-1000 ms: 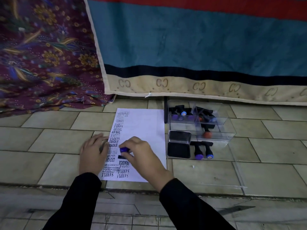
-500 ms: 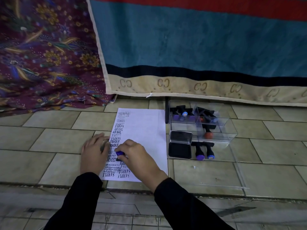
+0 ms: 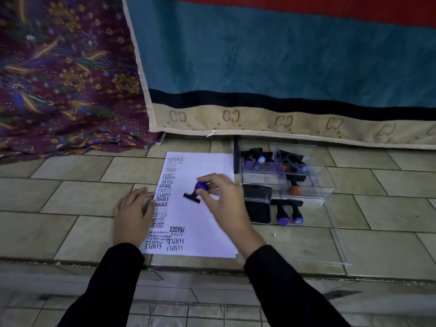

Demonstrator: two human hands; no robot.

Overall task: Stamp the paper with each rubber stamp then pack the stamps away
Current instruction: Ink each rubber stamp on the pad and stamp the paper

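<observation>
Left grip [image 3: 133, 215] lies flat, palm down, fingers straight. Right grip [image 3: 224, 201] hovers, fingertips pinching a tilted stamp [image 3: 194, 194]. Black sleeves.

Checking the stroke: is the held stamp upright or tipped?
Tipped. The right hand pinches the stamp by its purple knob; its black base slants lower left, not flat on the paper.

Head view; down, near, onto paper [image 3: 207, 161]

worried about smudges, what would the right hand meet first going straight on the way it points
Probably the paper near its far prints, the stamp in the right hand leading; height unclear, maybe the blanket hem beyond.
</observation>
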